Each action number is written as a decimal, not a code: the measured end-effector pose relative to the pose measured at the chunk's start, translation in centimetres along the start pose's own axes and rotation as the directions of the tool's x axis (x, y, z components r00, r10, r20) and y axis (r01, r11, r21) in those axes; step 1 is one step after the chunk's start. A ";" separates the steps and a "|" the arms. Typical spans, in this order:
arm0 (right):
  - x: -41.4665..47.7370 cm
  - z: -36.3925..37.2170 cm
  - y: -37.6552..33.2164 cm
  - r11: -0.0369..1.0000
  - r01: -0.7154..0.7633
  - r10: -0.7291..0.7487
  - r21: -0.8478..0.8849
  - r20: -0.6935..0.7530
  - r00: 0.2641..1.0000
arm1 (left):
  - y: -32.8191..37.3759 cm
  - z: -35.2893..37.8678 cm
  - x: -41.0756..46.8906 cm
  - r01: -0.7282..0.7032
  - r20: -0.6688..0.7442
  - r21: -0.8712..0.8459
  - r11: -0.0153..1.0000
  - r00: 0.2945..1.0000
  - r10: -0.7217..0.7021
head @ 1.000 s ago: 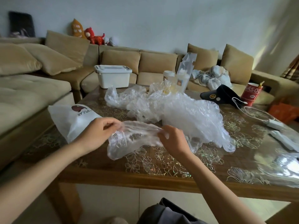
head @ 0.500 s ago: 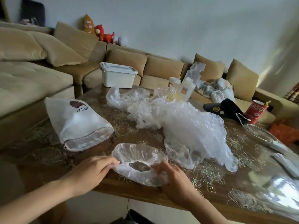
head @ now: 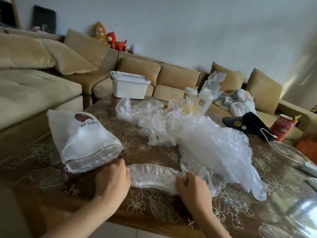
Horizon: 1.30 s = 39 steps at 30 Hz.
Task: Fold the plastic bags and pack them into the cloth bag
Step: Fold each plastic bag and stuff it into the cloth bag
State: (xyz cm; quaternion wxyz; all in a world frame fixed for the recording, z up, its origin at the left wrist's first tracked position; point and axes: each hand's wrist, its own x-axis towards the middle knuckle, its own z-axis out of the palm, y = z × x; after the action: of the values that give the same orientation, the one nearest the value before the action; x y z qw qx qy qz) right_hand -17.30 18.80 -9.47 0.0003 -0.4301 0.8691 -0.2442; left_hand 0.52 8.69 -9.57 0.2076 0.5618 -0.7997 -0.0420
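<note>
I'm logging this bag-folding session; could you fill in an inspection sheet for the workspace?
Surface: wooden table under a clear floral cover, glare at right.
Job's things: flattened clear plastic bag between the hands; pile of crumpled clear plastic bags behind it; white drawstring cloth bag at left, lying on its side.
Clutter: white lidded plastic box, clear bottles, black pouch, red paper cup.
Hands: left hand on the bag's left end, fingers hidden; right hand grips its right end.
Cables: white cable looped at right.
Surroundings: beige sofa, red plush toy.

Plastic bags (head: 197, 138): thin, clear, crinkled, glossy. Drawstring bag (head: 82, 141): white matt cloth. Table (head: 154, 208): glossy floral cover.
</note>
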 end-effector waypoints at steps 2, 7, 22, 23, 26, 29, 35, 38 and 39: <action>-0.4 0.5 -0.1 0.996 0.048 -0.051 -0.072 -0.046 0.998 | 0.5 0.2 0.1 -0.029 0.029 0.110 0.993 0.999 0.026; -0.9 0.3 0.0 0.991 0.125 -0.125 -0.036 -0.009 0.992 | 0.5 0.4 0.8 -0.041 0.051 -0.115 0.993 0.998 0.047; 0.2 -7.9 -11.6 0.721 -0.034 -0.557 0.692 0.609 0.565 | -1.6 -16.2 1.8 0.235 0.497 -0.806 0.543 0.766 0.408; -0.6 -7.2 -11.4 0.709 -0.075 -0.546 0.701 0.613 0.572 | -1.9 -16.1 1.7 0.210 0.488 -0.786 0.581 0.788 0.375; -2.9 -5.4 -10.0 0.606 -0.173 -0.496 0.776 0.539 0.681 | -2.0 -15.0 0.9 0.316 0.459 -0.823 0.472 0.860 0.225; -4.5 -4.9 -8.9 0.479 -0.235 -0.449 0.846 0.466 0.762 | -1.5 -13.1 -1.2 0.481 0.570 -0.814 0.326 0.769 0.289; -5.6 -5.1 -8.8 0.300 -0.359 -0.398 0.884 0.458 0.795 | 0.1 -11.2 -3.8 0.406 0.524 -0.792 0.456 0.835 0.168; -5.5 -4.8 -9.6 0.227 -0.378 -0.398 0.897 0.440 0.805 | -0.3 -11.4 -3.5 0.330 0.448 -0.791 0.515 0.886 0.120; -5.5 -4.8 -9.8 0.212 -0.373 -0.399 0.903 0.428 0.811 | -0.5 -11.4 -3.4 0.323 0.432 -0.792 0.517 0.896 0.102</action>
State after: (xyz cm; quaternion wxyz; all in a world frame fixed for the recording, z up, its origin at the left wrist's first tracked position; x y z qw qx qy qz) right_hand -7.53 19.91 -2.20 0.5351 -0.3904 0.4645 -0.5879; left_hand 6.23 13.56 -0.30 0.2714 0.4161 -0.6623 -0.5609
